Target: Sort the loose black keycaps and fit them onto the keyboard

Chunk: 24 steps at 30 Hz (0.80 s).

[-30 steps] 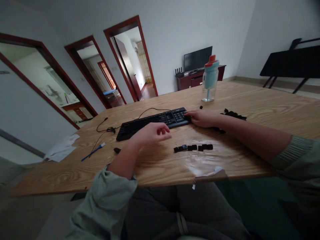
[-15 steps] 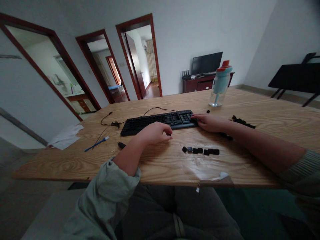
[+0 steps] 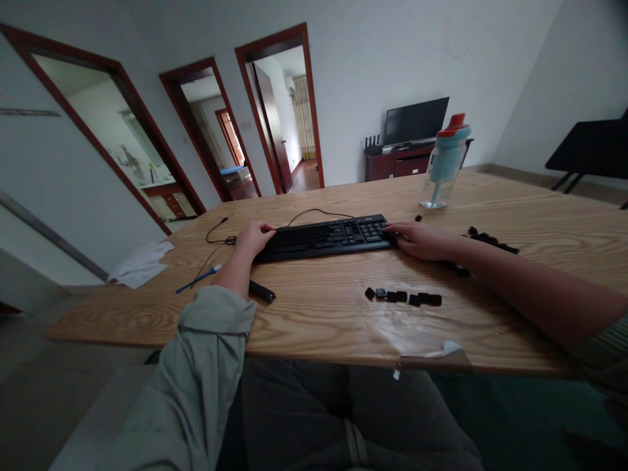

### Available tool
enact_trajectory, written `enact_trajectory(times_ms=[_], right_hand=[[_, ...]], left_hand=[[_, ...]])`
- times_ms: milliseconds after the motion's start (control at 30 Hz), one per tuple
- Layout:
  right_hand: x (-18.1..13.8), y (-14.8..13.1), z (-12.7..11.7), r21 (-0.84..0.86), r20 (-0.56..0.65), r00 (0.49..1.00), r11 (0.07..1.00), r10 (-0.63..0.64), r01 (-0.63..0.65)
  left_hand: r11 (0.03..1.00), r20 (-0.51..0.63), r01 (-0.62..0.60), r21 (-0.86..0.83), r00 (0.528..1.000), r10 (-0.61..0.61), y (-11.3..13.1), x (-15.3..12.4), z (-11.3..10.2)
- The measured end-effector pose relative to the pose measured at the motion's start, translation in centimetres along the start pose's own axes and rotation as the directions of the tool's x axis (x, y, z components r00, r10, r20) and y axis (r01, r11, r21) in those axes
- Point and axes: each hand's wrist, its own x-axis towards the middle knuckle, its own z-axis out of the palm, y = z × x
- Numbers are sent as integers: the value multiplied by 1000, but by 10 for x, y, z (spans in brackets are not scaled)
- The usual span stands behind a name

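Observation:
A black keyboard (image 3: 328,237) lies across the wooden table (image 3: 314,320). My left hand (image 3: 254,237) is curled round its left end. My right hand (image 3: 417,239) rests flat against its right end, fingers on the corner keys. A short row of loose black keycaps (image 3: 403,297) sits on the table in front of me. A long black keycap (image 3: 261,292) lies beside my left forearm. More black keycaps (image 3: 490,239) are piled behind my right forearm.
A clear bottle (image 3: 443,171) with a teal and red lid stands behind the keyboard's right end. The keyboard cable (image 3: 216,239), a blue pen (image 3: 199,279) and white paper (image 3: 142,263) lie at the table's left. Doorways and a television stand are beyond.
My left hand has moved from the middle front of the keyboard to its left end and closed on it. The right hand stays at the right end. The view has shifted slightly.

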Motion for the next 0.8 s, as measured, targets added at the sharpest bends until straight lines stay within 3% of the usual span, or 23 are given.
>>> enact_trajectory(times_ms=[200, 533, 800], right_hand=[[0, 3, 2, 11, -24, 999, 999, -38, 38], [0, 3, 1, 18, -19, 1000, 1000, -25, 25], [-1, -2, -2, 55, -7, 1000, 998, -3, 4]], left_hand=[[996, 78, 15, 93, 997, -22, 0, 2, 6], [997, 117, -22, 79, 993, 12, -10, 6, 7], [997, 89, -33, 65, 996, 27, -13, 7, 9]])
